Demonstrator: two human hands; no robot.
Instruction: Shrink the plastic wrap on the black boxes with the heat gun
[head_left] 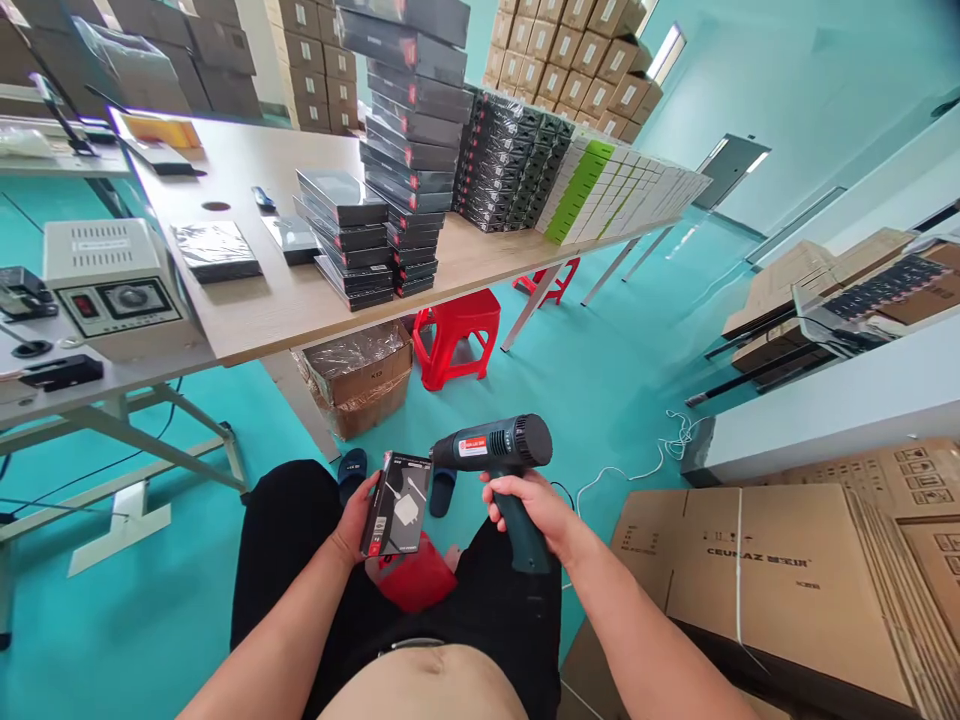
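My left hand point(354, 522) grips a black charger box point(401, 505) by its left side, its printed face with a white plug and cable turned up toward me. In my right hand point(529, 502) is a dark green heat gun point(491, 445), held by the handle. Its nozzle points left at the upper right corner of the box, very close to it; I cannot tell if they touch. Both are above my lap, where part of a red stool point(416, 580) shows between my legs.
Ahead stands a wooden table point(300, 320) with stacked black boxes point(412, 130), wrapped packs point(502, 160) and white-green boxes point(585, 190). A grey machine point(112, 280) is at left. Under the table are a carton point(360, 375) and a red stool point(457, 335). Flattened cartons point(750, 570) lean at right.
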